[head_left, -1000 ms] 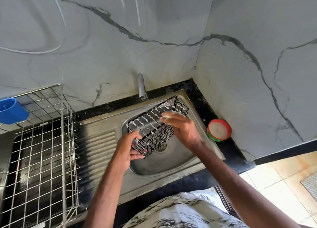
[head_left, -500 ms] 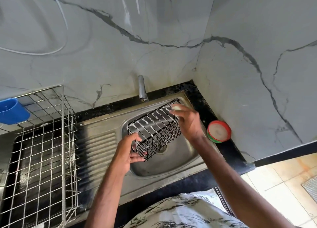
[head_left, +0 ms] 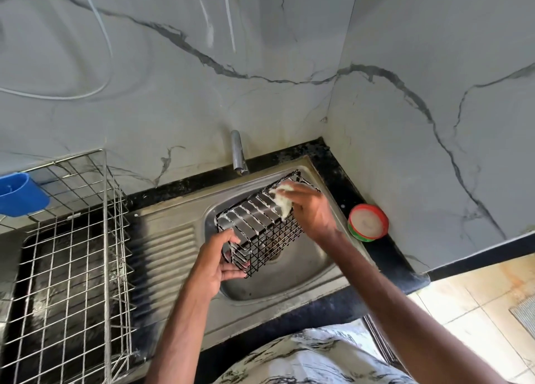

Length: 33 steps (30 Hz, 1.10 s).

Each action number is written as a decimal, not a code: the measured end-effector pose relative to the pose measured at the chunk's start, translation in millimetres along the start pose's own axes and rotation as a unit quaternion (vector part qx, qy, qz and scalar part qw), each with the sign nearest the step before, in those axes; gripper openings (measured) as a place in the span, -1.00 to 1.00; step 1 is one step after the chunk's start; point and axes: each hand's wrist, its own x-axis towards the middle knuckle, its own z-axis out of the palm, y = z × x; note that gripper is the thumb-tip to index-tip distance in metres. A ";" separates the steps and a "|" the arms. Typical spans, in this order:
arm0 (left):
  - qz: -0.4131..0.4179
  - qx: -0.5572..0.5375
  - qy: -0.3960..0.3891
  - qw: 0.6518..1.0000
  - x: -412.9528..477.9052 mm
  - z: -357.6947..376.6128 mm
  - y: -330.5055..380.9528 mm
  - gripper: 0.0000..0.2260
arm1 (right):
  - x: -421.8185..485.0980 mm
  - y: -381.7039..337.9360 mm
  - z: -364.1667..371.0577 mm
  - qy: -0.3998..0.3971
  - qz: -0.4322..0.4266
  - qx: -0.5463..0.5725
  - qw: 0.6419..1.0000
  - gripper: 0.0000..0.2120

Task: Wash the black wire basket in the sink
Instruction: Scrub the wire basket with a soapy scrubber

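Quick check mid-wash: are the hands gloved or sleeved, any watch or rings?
Both bare: the left hand and right hand wear no gloves, and no ring, watch or bracelet shows. Forearms are uncovered to the frame edge. The only clothing visible is a white garment with black marbled streaks.

Soft daylight, fairly bright overall. Strongest light on floor (head_left: 477, 297) right of sink (head_left: 289, 285), tiles near overexposed. White glare streaks on glossy wall (head_left: 220, 22) above sink. Counter (head_left: 338, 175) behind sink dark, little detail. Dull sheen in sink bowl. Wide-angle bowing: rack (head_left: 69, 268) left of sink splays outward. Edges slightly soft.
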 end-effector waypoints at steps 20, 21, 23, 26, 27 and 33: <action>0.005 0.017 0.005 1.000 2.1 -2.0 1.2 -0.97 | -6.7 -52.6 10.4 -0.017 0.043 0.046 0.998 -0.57; 0.005 0.018 0.004 1.000 1.8 -2.2 2.0 -0.97 | -9.1 -61.5 12.8 -0.023 0.030 0.062 0.997 -0.56; 0.002 0.021 0.002 1.000 2.5 -2.6 2.7 -0.94 | -14.3 -78.9 16.3 -0.039 -0.006 0.100 0.994 -0.55; 0.005 0.028 0.011 1.000 1.9 -3.2 3.8 -0.92 | -17.6 -92.6 18.8 -0.050 -0.060 0.144 0.987 -0.56; 0.008 0.033 0.012 0.999 0.9 -3.2 4.3 -0.91 | -15.9 -91.2 18.1 -0.046 -0.065 0.144 0.986 -0.56; 0.036 0.099 0.013 0.994 2.4 -2.5 10.3 -0.69 | -2.4 -61.7 13.7 -0.024 0.066 0.033 0.997 -0.69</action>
